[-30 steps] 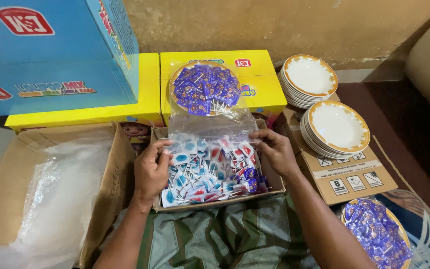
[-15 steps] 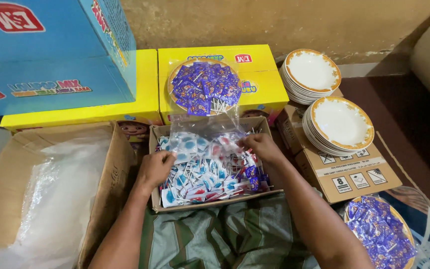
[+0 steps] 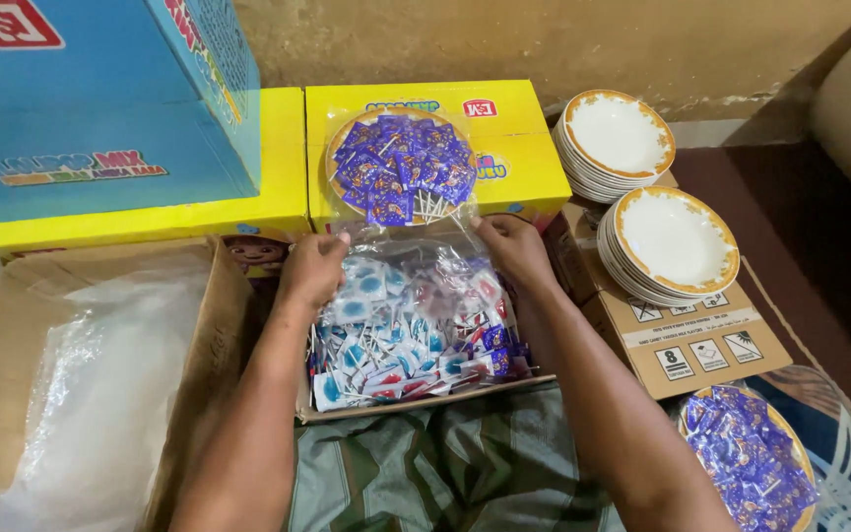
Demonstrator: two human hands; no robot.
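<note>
- The person's left hand (image 3: 312, 268) and right hand (image 3: 514, 246) both sit at the far edge of a small open carton (image 3: 416, 409) resting in the lap, each with its fingers pinched narrow on the rim of a clear plastic bag (image 3: 416, 236).
- The bag lies inside that carton, packed with small wrapped sweets on sticks (image 3: 416, 330) in blue, white and red.
- Judged from the grip, the step in hand is spreading or gathering the bag's mouth at its far side; which of the two cannot be told.
- Any next move would call for both hands acting together, holding the thin film evenly so it does not tear or spill.
- Just beyond the hands, a plate of purple-wrapped sweets (image 3: 401, 167) stands on a yellow box (image 3: 524, 148).
- Stacks of white gold-rimmed plates (image 3: 677, 241) sit to the right, and a large brown carton lined with plastic (image 3: 81, 374) to the left.
</note>
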